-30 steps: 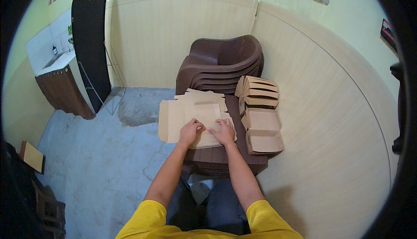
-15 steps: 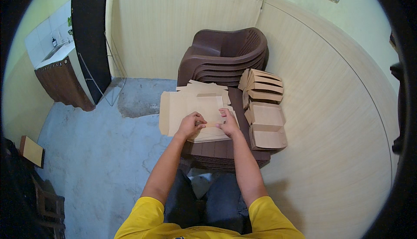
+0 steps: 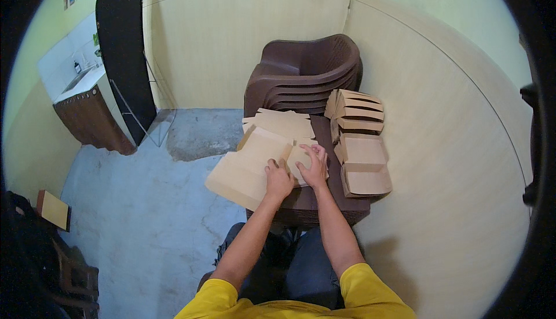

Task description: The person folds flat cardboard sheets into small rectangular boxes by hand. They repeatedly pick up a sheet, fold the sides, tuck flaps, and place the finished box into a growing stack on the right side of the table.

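Pressing left hand (image 3: 279, 181) and right hand (image 3: 314, 168) flat, fingers spread, onto an unfolded cardboard box blank (image 3: 255, 165) lying atop stacked brown plastic chairs (image 3: 301, 73); hiding fold beneath palms; sitting beside folded boxes (image 3: 362, 162).

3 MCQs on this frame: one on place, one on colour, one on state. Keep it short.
1. Where do the folded tan cardboard boxes lie?
A. on the floor by the sink
B. right of the hands, on the chair seat
C. on the person's lap

2. What colour are the stacked plastic chairs?
A. white
B. dark brown
C. blue

3. The flat tan cardboard sheet is:
A. pressed under both hands
B. leaning on the wall
C. rolled into a tube

B: the boxes sit beside the right hand.
B: the chair shells are dark brown.
A: the left hand and right hand rest on it.
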